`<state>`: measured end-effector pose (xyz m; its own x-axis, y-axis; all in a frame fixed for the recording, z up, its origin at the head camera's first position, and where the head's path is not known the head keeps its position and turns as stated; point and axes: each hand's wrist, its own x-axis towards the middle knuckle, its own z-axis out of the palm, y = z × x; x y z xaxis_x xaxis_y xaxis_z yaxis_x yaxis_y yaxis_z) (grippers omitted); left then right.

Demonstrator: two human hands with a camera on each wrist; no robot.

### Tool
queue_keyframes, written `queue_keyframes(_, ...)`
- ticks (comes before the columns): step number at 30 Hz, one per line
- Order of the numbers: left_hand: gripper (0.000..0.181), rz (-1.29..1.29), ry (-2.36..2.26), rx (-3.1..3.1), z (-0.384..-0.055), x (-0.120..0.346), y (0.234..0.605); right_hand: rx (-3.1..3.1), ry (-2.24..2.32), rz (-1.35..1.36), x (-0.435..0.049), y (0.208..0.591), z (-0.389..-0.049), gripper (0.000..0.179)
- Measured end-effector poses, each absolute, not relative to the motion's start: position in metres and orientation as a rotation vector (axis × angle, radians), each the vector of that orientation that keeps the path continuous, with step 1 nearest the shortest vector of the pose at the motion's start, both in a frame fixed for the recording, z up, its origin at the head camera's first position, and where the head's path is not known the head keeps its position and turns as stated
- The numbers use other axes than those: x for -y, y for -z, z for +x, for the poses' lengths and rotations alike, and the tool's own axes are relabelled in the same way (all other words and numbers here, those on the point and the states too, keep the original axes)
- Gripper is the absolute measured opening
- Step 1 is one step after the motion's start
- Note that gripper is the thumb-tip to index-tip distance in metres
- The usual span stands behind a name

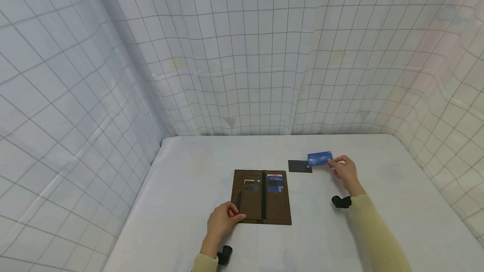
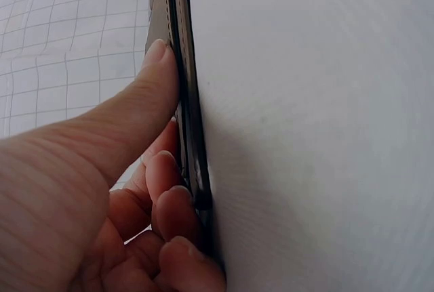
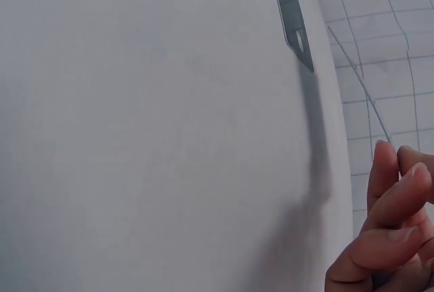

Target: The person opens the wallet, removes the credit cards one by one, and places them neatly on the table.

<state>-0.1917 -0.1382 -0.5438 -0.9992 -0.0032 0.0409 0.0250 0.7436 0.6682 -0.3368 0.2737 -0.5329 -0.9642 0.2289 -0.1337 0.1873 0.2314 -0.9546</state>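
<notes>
A brown bifold wallet (image 1: pixel 277 211) lies open on the white table, with several cards in the slots of both halves. My left hand (image 1: pixel 223 221) holds its lower left corner. In the left wrist view the thumb (image 2: pixel 159 68) lies on the wallet's face (image 2: pixel 159 17), and the other fingers curl against its edge. Between thumb and fingertips, my right hand (image 1: pixel 345 171) pinches a blue VIP card (image 1: pixel 319 158), seen nearly edge-on in the right wrist view. A black card (image 1: pixel 298 166) lies on the table, its right end close to the blue card in the head view.
The white table (image 1: pixel 189 192) reaches back to a white curtain (image 1: pixel 242 74) with a grid pattern, which also hangs at both sides. Each wrist carries a small black camera.
</notes>
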Motion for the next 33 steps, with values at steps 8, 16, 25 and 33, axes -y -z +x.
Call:
queue_keyframes(8, 0.031, -0.010, 1.118, 2.906, -0.192, 0.138, 0.542, 2.485, -1.824, -0.433, -0.284, 0.531, -0.331, 0.029)
queue_keyframes(16, 0.031, -0.009, 1.118, 2.903, -0.193, 0.137, 0.543, 2.532, -1.762, -0.460, -0.289, 0.532, -0.331, 0.029)
queue_keyframes(25, 0.031, -0.006, 1.124, 2.895, -0.193, 0.138, 0.544, 2.619, -1.625, -0.456, -0.291, 0.534, -0.330, 0.029)
queue_keyframes(33, 0.031, 0.004, 1.131, 2.897, -0.191, 0.138, 0.544, 2.696, -1.485, -0.485, -0.293, 0.540, -0.328, 0.029)
